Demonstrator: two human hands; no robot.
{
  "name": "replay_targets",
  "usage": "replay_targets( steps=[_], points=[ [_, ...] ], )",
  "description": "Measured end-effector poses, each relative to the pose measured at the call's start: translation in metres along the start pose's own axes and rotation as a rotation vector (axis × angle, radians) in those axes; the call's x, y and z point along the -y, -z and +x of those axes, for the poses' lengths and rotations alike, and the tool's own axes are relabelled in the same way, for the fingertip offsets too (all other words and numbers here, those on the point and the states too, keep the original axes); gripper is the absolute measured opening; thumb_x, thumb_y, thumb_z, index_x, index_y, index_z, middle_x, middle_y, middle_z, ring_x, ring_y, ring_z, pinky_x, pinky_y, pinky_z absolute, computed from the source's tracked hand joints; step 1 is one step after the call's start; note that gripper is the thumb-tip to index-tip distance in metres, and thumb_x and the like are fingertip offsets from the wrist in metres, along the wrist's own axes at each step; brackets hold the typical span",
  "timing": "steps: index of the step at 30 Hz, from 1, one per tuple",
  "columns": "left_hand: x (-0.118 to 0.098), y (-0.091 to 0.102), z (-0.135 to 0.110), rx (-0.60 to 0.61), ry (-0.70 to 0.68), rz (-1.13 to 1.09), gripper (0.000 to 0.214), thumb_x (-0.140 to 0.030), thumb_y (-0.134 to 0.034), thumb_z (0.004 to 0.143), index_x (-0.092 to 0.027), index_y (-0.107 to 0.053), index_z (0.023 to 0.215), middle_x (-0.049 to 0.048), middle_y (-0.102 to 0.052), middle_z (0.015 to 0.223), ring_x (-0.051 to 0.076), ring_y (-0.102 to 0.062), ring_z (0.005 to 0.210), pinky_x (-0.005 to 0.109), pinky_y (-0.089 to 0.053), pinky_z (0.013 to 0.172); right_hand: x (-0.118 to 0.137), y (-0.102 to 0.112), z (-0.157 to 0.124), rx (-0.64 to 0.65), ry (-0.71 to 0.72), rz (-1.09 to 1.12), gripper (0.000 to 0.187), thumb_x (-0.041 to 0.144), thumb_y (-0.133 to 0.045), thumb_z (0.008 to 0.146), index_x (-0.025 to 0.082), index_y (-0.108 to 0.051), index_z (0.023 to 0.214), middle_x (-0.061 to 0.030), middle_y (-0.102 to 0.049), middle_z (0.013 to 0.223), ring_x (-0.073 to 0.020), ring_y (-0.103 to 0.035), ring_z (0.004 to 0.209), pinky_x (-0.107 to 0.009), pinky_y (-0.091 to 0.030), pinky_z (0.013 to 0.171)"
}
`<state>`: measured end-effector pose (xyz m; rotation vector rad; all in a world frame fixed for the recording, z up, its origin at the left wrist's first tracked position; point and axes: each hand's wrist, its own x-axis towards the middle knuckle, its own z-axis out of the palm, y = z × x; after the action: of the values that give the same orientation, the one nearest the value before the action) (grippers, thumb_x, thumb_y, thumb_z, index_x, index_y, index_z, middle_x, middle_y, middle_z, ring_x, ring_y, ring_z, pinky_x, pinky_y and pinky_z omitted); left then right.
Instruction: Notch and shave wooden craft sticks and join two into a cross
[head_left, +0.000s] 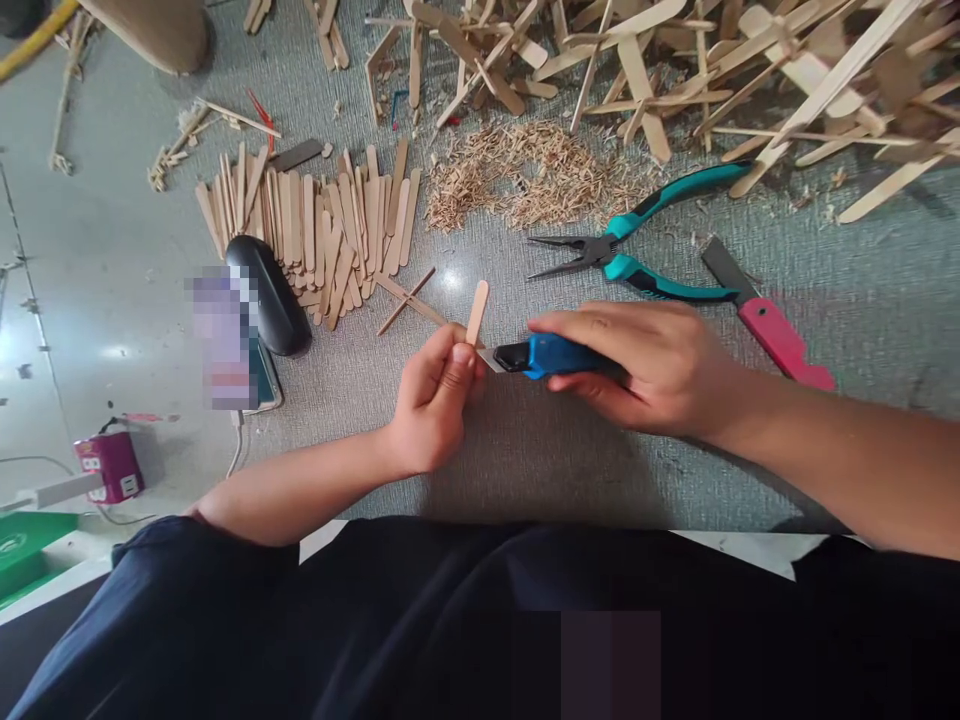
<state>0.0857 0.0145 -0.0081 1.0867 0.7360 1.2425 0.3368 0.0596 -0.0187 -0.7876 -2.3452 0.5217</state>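
My left hand (435, 400) is closed around the lower end of a wooden craft stick (478, 308), which stands upright over the grey mat (540, 450). My right hand (645, 365) grips a blue utility knife (551, 355). The knife's blade tip touches the stick just above my left fingers. Both hands hover at the mat's middle, close together.
A heap of flat wooden sticks (322, 225) lies to the upper left, beside a black case (270, 295). Wood shavings (525, 175) lie behind. Teal pliers (645, 245) and a pink-handled cutter (765, 325) rest at the right. Glued stick frames (712, 70) crowd the far edge.
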Motion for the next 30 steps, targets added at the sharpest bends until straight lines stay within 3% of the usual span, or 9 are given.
replay_targets(
  steps=[5, 8, 12, 15, 18, 22, 25, 28, 30],
  points=[
    [0.0, 0.002, -0.002, 0.025, -0.037, -0.002, 0.033, -0.031, -0.047, 0.125, -0.023, -0.055, 0.094, -0.0105, -0.036, 0.065, 0.006, -0.026, 0.049, 0.018, -0.029, 0.049, 0.006, 0.002, 0.007, -0.157, -0.177, 0.372, 0.044, 0.07, -0.067, 0.114, 0.029, -0.074, 0.126, -0.0032, -0.08, 0.096, -0.0204, -0.074, 0.076, -0.035, -0.056, 0.064],
    [-0.001, 0.002, -0.007, 0.303, -0.152, 0.16, 0.022, -0.026, -0.056, 0.12, -0.021, -0.061, 0.099, -0.0001, -0.067, 0.08, 0.009, -0.059, 0.065, 0.019, -0.049, 0.062, 0.006, 0.008, 0.016, -0.253, -0.458, 0.893, 0.052, 0.084, -0.062, 0.11, 0.034, -0.069, 0.119, 0.0038, -0.058, 0.076, -0.016, -0.048, 0.053, -0.034, -0.041, 0.049],
    [0.0, -0.012, -0.014, 0.773, -0.235, 0.142, 0.015, -0.02, -0.068, 0.113, -0.019, -0.064, 0.098, 0.026, -0.085, 0.125, 0.023, -0.083, 0.107, 0.033, -0.069, 0.092, 0.005, 0.014, 0.032, -0.236, -0.724, 1.201, 0.037, 0.066, -0.049, 0.119, 0.032, -0.063, 0.113, 0.0013, -0.05, 0.085, -0.0168, -0.048, 0.065, -0.038, -0.053, 0.065],
    [0.005, -0.032, -0.016, 0.961, -0.116, 0.084, 0.022, -0.026, -0.065, 0.114, -0.019, -0.066, 0.094, 0.0341, -0.078, 0.149, 0.032, -0.084, 0.127, 0.044, -0.072, 0.104, 0.018, 0.004, 0.04, -0.317, -0.725, 1.302, 0.03, 0.062, -0.056, 0.116, 0.033, -0.061, 0.115, -0.0026, -0.056, 0.097, -0.021, -0.056, 0.081, -0.041, -0.059, 0.079],
    [0.013, -0.046, -0.013, 1.092, -0.012, -0.001, 0.03, -0.032, -0.062, 0.116, -0.02, -0.069, 0.09, 0.0294, -0.085, 0.131, 0.035, -0.083, 0.134, 0.046, -0.07, 0.108, 0.041, -0.015, 0.044, -0.33, -0.672, 1.339, 0.042, 0.072, -0.072, 0.104, 0.035, -0.059, 0.121, -0.0027, -0.059, 0.102, -0.0237, -0.06, 0.089, -0.044, -0.062, 0.086],
    [0.017, -0.044, -0.01, 0.884, 0.096, 0.117, 0.037, -0.043, -0.06, 0.118, -0.022, -0.066, 0.088, 0.0113, -0.078, 0.092, 0.023, -0.076, 0.091, 0.038, -0.064, 0.088, 0.063, -0.031, 0.048, -0.344, -0.495, 1.259, 0.049, 0.077, -0.074, 0.104, 0.037, -0.059, 0.128, 0.0009, -0.059, 0.097, -0.0219, -0.062, 0.085, -0.041, -0.061, 0.083],
    [0.014, -0.031, -0.01, 0.674, -0.103, 0.326, 0.044, -0.052, -0.063, 0.116, -0.022, -0.065, 0.084, 0.0086, -0.074, 0.086, 0.021, -0.067, 0.085, 0.038, -0.059, 0.086, 0.062, -0.027, 0.047, -0.465, -0.315, 1.125, 0.041, 0.074, -0.072, 0.108, 0.039, -0.064, 0.128, 0.0006, -0.06, 0.094, -0.0223, -0.063, 0.084, -0.042, -0.06, 0.081],
    [0.006, -0.016, -0.004, 0.306, -0.084, 0.306, 0.053, -0.063, -0.055, 0.119, -0.02, -0.068, 0.089, 0.0131, -0.082, 0.104, 0.017, -0.072, 0.083, 0.034, -0.061, 0.079, 0.045, -0.017, 0.038, -0.631, -0.238, 0.897, 0.031, 0.069, -0.068, 0.111, 0.041, -0.069, 0.125, -0.0006, -0.061, 0.095, -0.0236, -0.058, 0.079, -0.043, -0.056, 0.076],
    [0.0, -0.008, 0.003, 0.016, -0.007, 0.169, 0.055, -0.069, -0.06, 0.116, -0.021, -0.064, 0.089, 0.0021, -0.072, 0.076, 0.011, -0.059, 0.059, 0.025, -0.051, 0.058, 0.027, -0.012, 0.029, -0.66, -0.176, 0.708, 0.025, 0.063, -0.066, 0.114, 0.043, -0.071, 0.128, 0.0003, -0.059, 0.091, -0.0214, -0.051, 0.071, -0.039, -0.045, 0.065]
  ],
)
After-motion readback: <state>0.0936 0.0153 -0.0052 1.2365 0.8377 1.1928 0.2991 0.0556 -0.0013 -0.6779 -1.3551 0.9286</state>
